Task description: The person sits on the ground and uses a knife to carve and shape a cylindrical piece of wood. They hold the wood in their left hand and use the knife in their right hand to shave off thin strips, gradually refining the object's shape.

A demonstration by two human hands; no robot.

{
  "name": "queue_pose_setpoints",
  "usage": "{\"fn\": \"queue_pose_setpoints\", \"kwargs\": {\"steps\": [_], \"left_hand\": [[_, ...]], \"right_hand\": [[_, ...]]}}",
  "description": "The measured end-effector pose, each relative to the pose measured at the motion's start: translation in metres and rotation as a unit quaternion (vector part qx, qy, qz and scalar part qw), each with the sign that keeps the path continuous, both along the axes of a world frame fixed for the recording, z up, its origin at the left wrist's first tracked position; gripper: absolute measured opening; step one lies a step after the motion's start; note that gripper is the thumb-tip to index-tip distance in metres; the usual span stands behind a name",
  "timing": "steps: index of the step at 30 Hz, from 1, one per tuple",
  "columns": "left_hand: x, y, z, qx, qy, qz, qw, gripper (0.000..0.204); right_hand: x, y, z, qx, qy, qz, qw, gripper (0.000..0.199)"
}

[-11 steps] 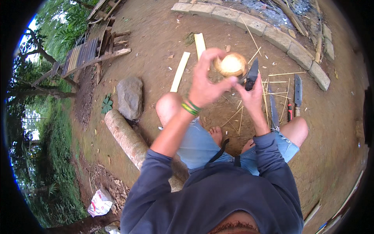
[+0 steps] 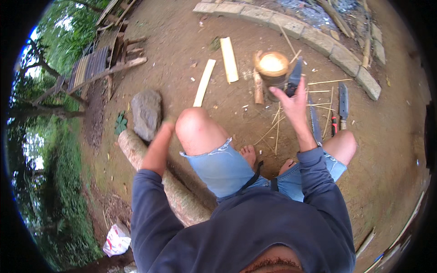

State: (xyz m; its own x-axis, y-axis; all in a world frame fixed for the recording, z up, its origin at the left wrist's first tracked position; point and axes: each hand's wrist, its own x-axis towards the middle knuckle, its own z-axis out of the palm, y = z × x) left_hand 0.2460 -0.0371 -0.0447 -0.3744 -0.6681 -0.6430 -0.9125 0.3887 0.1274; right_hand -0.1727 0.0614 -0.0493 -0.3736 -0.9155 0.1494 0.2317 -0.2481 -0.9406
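My right hand (image 2: 293,102) is raised in front of my knees, closed around a knife (image 2: 296,75) with a black handle and a dark blade pointing up and away. Against its thumb stands a short round wooden piece (image 2: 272,63), with a pale top and a darker side; the same hand appears to hold it too. My left hand (image 2: 169,123) is down beside my left knee, near the grey rock (image 2: 146,114) and the log (image 2: 184,200). It is blurred and partly hidden by the knee, so its fingers do not show.
Two pale flat strips (image 2: 230,60) and a short brown stick (image 2: 258,88) lie ahead. Thin sticks (image 2: 277,132), a saw (image 2: 315,120), a red-handled tool (image 2: 334,126) and a machete (image 2: 343,102) lie to the right. A curved brick edging (image 2: 291,28) borders ashes.
My left hand has left the round wooden piece and swung left and down beside the knee. My right hand still holds the knife, with the wooden piece now tilted more upright.
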Motion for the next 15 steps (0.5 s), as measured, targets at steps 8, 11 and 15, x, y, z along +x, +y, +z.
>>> {"fn": "queue_pose_setpoints", "kwargs": {"steps": [8,11,15], "left_hand": [[-0.093,-0.009,0.102,-0.189,0.502,0.289,0.793,0.076],[-0.189,0.011,0.108,-0.185,0.611,0.171,0.75,0.067],[-0.209,0.014,0.092,-0.233,0.657,0.24,0.675,0.054]], "right_hand": [[0.03,-0.007,0.017,0.043,0.112,0.02,0.993,0.059],[0.052,-0.007,0.006,-0.003,0.2,-0.007,0.98,0.048],[0.056,0.014,-0.009,0.097,0.189,-0.06,0.975,0.031]]}}
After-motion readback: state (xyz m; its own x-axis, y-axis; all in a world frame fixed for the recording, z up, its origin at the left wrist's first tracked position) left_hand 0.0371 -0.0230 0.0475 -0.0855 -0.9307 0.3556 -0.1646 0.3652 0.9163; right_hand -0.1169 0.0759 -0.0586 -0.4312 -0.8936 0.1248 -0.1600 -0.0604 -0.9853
